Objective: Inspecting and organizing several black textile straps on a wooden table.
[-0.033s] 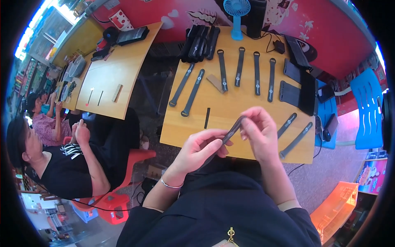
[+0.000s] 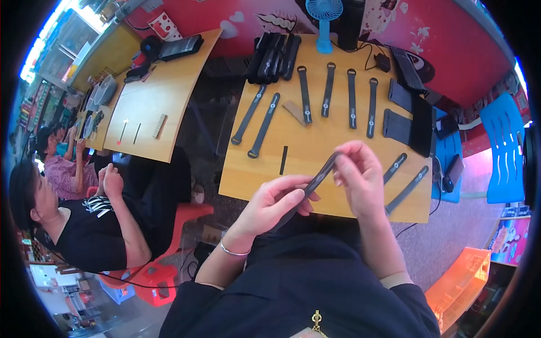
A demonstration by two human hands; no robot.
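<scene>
Above the table's near edge I hold a black strap [image 2: 320,178] slanting between both hands. My left hand [image 2: 271,204] is closed round its lower part, thumb on top. My right hand [image 2: 362,179] pinches the upper end between thumb and fingers. On the table lie similar flat black straps with a ring at one end: a row of several, such as this upright strap [image 2: 352,98], two slanting at the left like this strap [image 2: 264,125], and two beside my right forearm, including this strap [image 2: 408,188]. A short thin black strip [image 2: 283,160] lies in front of my hands.
A stack of black straps [image 2: 273,58] and a blue fan [image 2: 324,25] stand at the back of the wooden table [image 2: 242,186]. A brown cardboard piece [image 2: 294,112] and dark flat pieces [image 2: 420,127] lie there too. Left, a person [image 2: 84,231] sits by another table [image 2: 186,84]. An orange crate [image 2: 459,287] is lower right.
My right hand has risen slightly and drawn the strap's upper end up, so the strap looks straighter. My left hand stays in nearly the same place.
</scene>
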